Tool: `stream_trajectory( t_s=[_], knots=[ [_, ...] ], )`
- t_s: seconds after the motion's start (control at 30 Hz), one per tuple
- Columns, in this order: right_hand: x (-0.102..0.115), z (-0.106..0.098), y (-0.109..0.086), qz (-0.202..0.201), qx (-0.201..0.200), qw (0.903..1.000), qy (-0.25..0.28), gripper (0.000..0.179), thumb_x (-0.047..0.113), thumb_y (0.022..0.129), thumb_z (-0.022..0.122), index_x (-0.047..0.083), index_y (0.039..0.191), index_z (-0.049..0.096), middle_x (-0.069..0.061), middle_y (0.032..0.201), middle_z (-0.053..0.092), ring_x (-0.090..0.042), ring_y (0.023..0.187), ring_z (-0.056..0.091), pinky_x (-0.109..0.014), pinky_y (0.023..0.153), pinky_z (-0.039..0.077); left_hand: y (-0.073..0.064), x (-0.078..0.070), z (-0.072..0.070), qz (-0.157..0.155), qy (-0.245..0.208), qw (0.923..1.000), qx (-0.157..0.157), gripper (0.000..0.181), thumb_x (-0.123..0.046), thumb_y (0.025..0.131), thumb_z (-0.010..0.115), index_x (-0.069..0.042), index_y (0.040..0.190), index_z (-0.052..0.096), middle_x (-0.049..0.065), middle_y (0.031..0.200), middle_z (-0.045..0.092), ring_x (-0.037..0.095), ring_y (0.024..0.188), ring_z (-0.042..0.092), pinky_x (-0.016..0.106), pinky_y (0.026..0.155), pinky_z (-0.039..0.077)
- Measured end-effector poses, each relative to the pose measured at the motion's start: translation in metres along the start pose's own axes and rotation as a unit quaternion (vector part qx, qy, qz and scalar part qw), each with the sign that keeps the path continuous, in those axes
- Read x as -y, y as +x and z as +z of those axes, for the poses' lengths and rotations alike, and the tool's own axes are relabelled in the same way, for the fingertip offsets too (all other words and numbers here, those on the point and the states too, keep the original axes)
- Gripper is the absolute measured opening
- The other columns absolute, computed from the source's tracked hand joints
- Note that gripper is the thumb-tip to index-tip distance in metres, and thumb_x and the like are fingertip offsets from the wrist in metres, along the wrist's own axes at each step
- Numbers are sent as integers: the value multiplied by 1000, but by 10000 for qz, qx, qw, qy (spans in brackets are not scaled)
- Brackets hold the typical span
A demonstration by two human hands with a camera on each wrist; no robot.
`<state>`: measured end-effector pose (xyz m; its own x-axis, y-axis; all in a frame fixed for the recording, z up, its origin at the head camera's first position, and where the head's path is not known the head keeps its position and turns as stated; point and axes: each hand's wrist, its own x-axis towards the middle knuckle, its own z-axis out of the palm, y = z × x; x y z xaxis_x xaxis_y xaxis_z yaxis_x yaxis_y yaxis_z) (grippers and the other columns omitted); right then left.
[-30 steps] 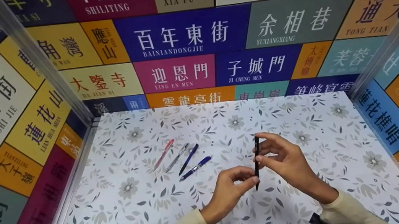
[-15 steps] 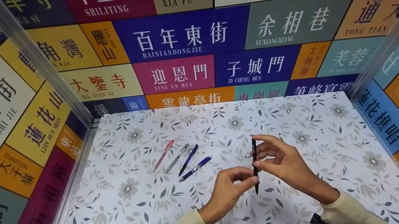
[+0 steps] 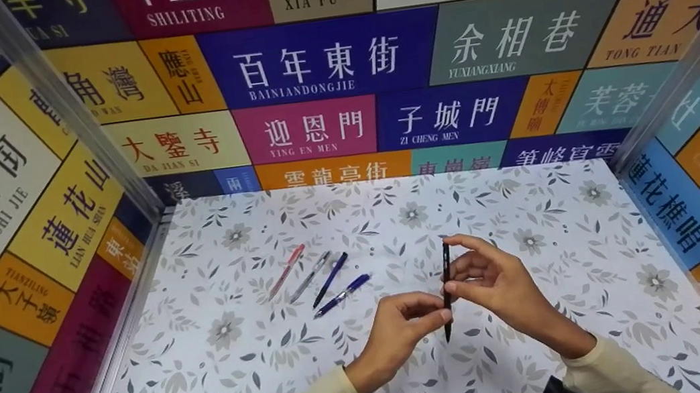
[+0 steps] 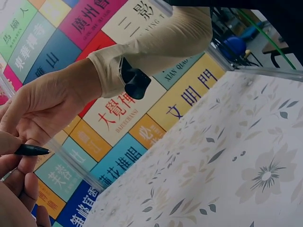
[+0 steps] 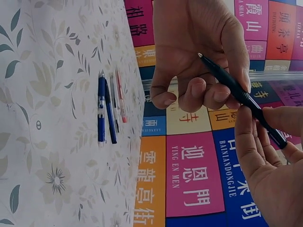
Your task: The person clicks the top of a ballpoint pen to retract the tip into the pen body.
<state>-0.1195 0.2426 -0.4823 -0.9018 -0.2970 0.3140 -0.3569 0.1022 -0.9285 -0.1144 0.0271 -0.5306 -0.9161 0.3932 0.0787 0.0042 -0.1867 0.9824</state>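
Note:
A slim black pen is held nearly upright above the table, between both hands. My left hand pinches its lower part between thumb and fingers, and the point sticks out below. My right hand grips it higher up, thumb against the barrel, with the index fingertip at the top end. In the right wrist view the bare metal tip of the pen shows beyond the left hand. The left wrist view shows only the pen's front end; fingers hide the rest.
On the white floral tabletop, left of the hands, lie a pink pen, a clear grey pen, a dark blue pen and a blue-and-clear pen. Colourful sign-covered panels enclose the table's back and sides.
The black pen and my right hand have shifted slightly left and down, and more of the pen shows below my left fingers. The pens on the table have stayed put.

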Motion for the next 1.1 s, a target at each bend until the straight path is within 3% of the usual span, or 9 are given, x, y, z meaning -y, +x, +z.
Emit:
stream_trajectory(
  t_s=[0.37, 0.63, 1.1],
  knots=[
    [-1, -3, 2, 211, 58, 9997, 86, 64, -6, 99, 77, 0, 158, 55, -23, 105, 72, -26, 92, 77, -35, 79, 65, 1, -3, 1, -178, -355, 9992, 38, 17, 0, 93, 81, 12, 104, 79, 6, 98, 81, 10, 89, 74, 25, 83, 60],
    [-7, -2, 6, 667, 2, 9970, 384, 65, -2, 98, 80, 1, 159, 54, -24, 106, 73, -29, 90, 78, -42, 82, 66, 1, -2, -1, -454, -703, 9965, -51, 20, 0, 92, 82, 15, 104, 78, 4, 94, 81, 12, 89, 75, 28, 85, 62],
    [-10, 2, 11, 481, 13, 9982, 349, 58, -2, 99, 79, -1, 153, 60, -24, 104, 75, -28, 87, 79, -43, 81, 66, 1, -4, -3, -507, -622, 9966, -173, 23, -2, 91, 83, 15, 107, 79, 7, 97, 82, 14, 91, 76, 31, 87, 62]
  ],
)
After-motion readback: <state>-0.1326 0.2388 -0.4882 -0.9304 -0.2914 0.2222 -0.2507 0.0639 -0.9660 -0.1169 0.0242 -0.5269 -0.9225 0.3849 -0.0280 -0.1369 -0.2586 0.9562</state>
